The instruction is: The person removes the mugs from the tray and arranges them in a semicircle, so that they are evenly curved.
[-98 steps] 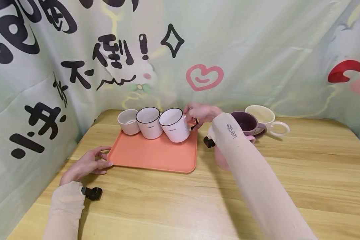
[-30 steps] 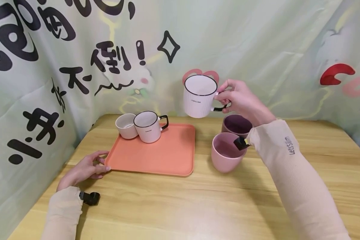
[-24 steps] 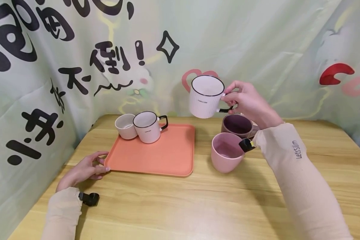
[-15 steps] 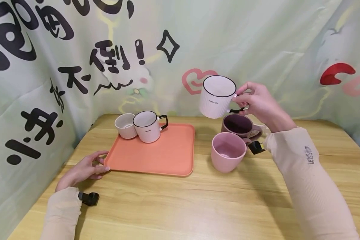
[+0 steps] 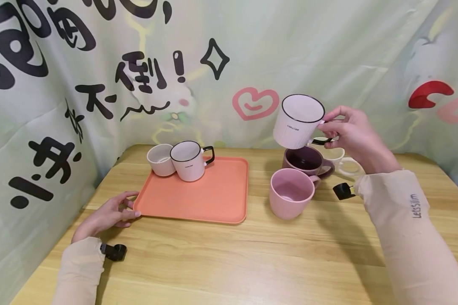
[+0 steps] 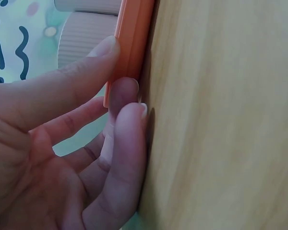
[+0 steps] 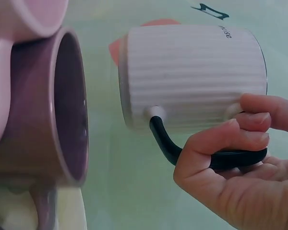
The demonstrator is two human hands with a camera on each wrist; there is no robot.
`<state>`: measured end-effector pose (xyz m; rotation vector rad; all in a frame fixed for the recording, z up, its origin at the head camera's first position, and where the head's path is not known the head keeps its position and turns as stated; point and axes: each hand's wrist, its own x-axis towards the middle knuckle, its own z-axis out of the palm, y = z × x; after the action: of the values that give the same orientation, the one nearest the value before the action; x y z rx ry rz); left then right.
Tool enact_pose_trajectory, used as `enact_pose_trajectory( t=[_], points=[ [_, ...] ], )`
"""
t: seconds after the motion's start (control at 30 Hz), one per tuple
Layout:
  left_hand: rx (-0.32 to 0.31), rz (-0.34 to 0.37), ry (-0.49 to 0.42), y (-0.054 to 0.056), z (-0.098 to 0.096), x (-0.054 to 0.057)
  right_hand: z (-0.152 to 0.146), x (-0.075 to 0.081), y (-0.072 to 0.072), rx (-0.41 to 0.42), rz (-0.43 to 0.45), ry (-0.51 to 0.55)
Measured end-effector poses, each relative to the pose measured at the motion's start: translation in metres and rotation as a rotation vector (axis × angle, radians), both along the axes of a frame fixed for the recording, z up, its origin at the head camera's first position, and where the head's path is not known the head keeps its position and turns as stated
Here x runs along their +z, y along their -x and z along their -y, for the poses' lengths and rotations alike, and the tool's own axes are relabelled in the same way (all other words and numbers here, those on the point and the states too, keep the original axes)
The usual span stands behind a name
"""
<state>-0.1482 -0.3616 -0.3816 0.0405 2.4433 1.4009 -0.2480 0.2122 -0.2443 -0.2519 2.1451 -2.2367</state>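
Nearest the camera, the left hand [image 5: 106,215] lies on the pale wooden worktop [image 5: 229,258] with its fingers [image 6: 116,50] nearly straight, their tips pressed against the near left corner of the flat square orange plastic tray [image 5: 198,195] and steadying it rather than gripping it. Just right of the tray stands an empty matte pink ceramic cup [image 5: 291,194], and behind it a dark purple ceramic cup [image 5: 305,161] with a cream ceramic mug [image 5: 341,157] at its far side (only partly visible past the hand). At the back of the tray a small handleless white cup [image 5: 160,159] touches a white ribbed mug with a black rim and handle [image 5: 188,161]. Farther up, the right hand [image 5: 356,137] has its fingers [image 7: 230,139] curled through and around the black handle of a second white ribbed ceramic mug with a black rim [image 5: 298,122], held in the air, slightly tilted, above the purple cup and well clear of the tray. The step in hand looks like carrying this mug off the tray toward the cups on the right. The next move probably calls for lowering it level onto a free patch of worktop beside those cups, keeping its base clear of the purple rim below.
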Motion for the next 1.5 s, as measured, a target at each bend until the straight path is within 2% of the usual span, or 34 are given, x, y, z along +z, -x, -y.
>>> enact_pose_trajectory(
  t=[0.27,0.7,1.13,1.5],
  points=[
    [0.021,-0.002,0.025,0.0,-0.001,0.0,-0.019,-0.003,0.0,-0.048,0.001,0.027],
    [0.012,0.003,-0.034,0.001,-0.001,0.002,-0.053,-0.01,-0.003,-0.139,0.007,0.037],
    [0.001,-0.006,0.008,0.0,-0.001,0.0,-0.088,-0.019,-0.011,-0.192,0.012,0.113],
    [-0.009,-0.002,0.041,0.0,-0.001,0.002,-0.115,-0.032,-0.015,-0.295,0.005,0.153]
  ],
)
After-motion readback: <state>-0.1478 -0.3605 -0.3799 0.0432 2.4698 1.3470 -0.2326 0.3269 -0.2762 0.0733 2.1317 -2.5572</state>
